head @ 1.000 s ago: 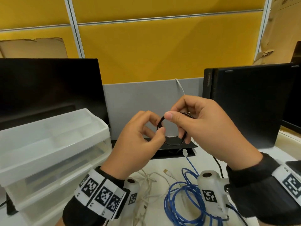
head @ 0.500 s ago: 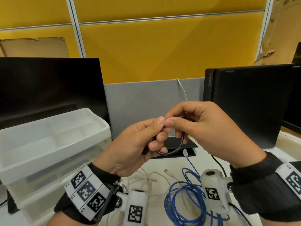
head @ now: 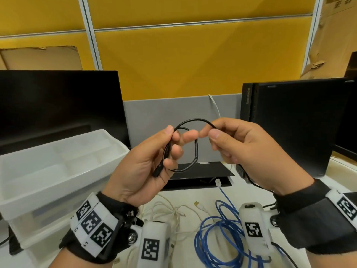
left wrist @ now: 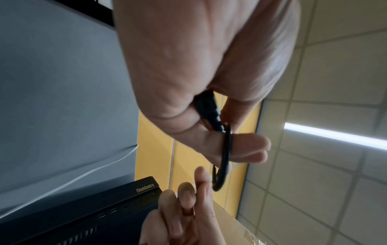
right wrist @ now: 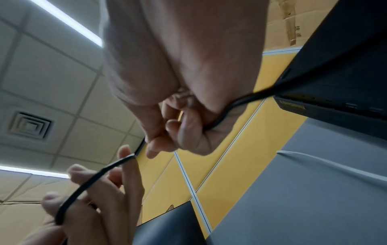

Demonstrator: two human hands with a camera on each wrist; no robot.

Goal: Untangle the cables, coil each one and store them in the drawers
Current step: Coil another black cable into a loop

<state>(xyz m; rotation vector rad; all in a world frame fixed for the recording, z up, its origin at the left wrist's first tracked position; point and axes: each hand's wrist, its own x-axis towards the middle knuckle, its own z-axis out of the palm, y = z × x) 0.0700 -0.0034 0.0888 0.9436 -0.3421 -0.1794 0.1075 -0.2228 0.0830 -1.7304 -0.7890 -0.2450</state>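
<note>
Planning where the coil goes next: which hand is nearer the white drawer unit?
Left. The left hand is just right of the drawer unit; the right hand is farther right.

thin black cable [head: 196, 151] looped into a small coil, white drawer unit [head: 58, 171] beside.

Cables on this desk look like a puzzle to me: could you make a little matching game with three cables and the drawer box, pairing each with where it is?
1. black cable
2. blue cable
3. white cable
4. drawer box

A. on the desk, below the right hand
B. far left of the desk
C. held up in both hands
D. on the desk, below the left hand

Pairs: 1-C, 2-A, 3-D, 4-B
</note>
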